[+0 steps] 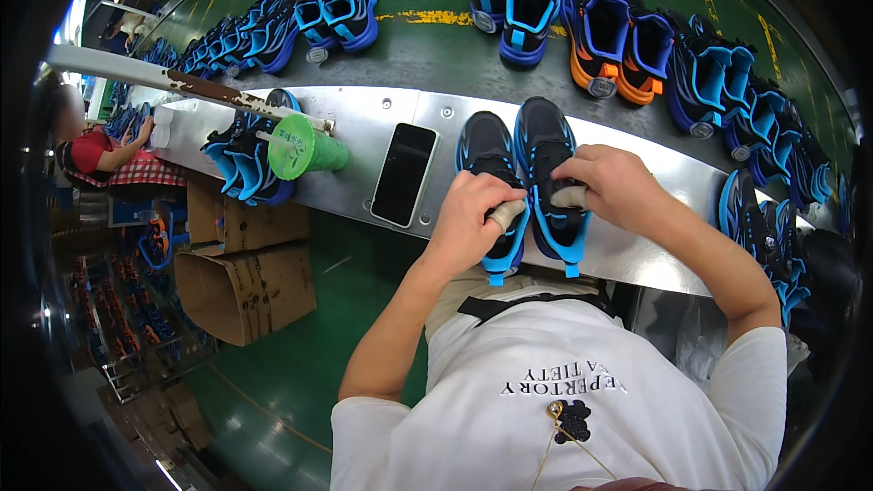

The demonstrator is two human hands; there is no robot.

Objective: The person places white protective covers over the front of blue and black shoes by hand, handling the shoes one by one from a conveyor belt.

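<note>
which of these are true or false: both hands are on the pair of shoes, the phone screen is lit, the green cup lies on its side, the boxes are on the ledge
1. Both hands rest on the black and blue shoes: true; left hand on the left shoe, right hand on the right.
2. The phone is lit: false; its screen is dark.
3. The green cup lies on its side: true.
4. The cardboard boxes sit on the metal ledge: false; they stand on the floor below it.
</note>
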